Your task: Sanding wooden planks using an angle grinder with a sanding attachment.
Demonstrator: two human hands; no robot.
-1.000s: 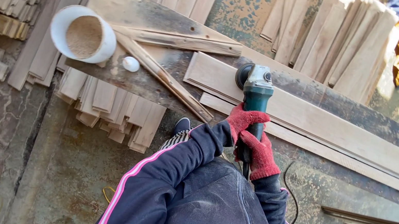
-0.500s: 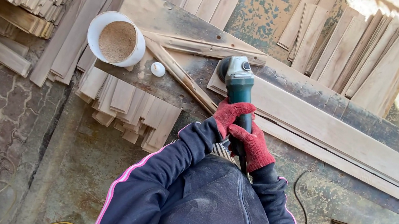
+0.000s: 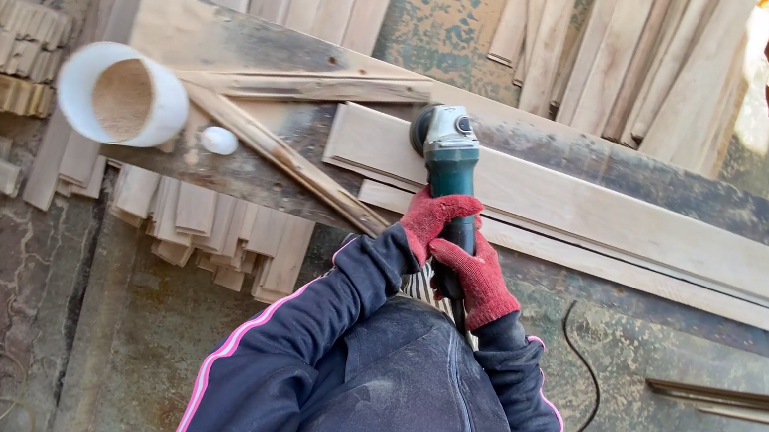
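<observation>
Sanding is the step in hand, by the look of it: both hands are closed around the body of a green angle grinder [image 3: 449, 160], whose head rests on the near-left end of a long pale plank [image 3: 625, 220]. The left hand [image 3: 431, 221], in a red knit glove, wraps the barrel just behind the head; the right hand [image 3: 474, 281], gloved the same, grips further back toward the tail, where a black power cord [image 3: 583, 374] trails down over the floor. The plank lies lengthwise on a dark, weathered board that serves as the worktop [image 3: 241, 166], with a second pale strip [image 3: 657, 274] just beside it on the near side.

Left of the tool, a thin wooden batten [image 3: 292, 158] lies at a slant across the worktop, its near end close to the left glove. Further left stands a white tub of sawdust [image 3: 121, 96], with a small white cap [image 3: 219, 140] just beside it. Stacks of short slats [image 3: 213, 222] lie below the worktop edge.

My judgement: the head sits at the very end of the plank, so the next move calls for a steady, flat pass along its length to the right, both hands firm, and the cord kept clear behind.
</observation>
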